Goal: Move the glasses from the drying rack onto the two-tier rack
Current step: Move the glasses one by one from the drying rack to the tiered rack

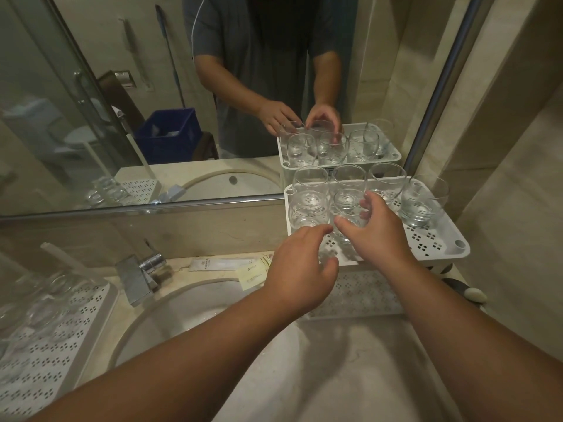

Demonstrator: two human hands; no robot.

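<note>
Setting: bathroom counter (350, 360) of pale stone with a sunken basin (189, 312), mirror (152, 102) along the back wall
Two-tier rack (438, 248): white, perforated, standing at the right end of the counter against the mirror
Upper tier: several glasses (423, 199) already standing there, in rows toward the back and right
Lower tier (359, 293): no glass visible on it, though partly hidden by the arms
Drying rack (45, 345): at the left edge, a few blurred glasses (51, 296) left on it
Progress: well along by the look of it, more than half moved, a handful left to carry
Right hand (374, 233): fingers curled around a glass (347, 220) at the front of the upper tier, thumb on its near side
Left hand (301, 272): fingers bent and loosely together just beside that glass, apparently holding a second glass (327, 257), mostly hidden
</note>
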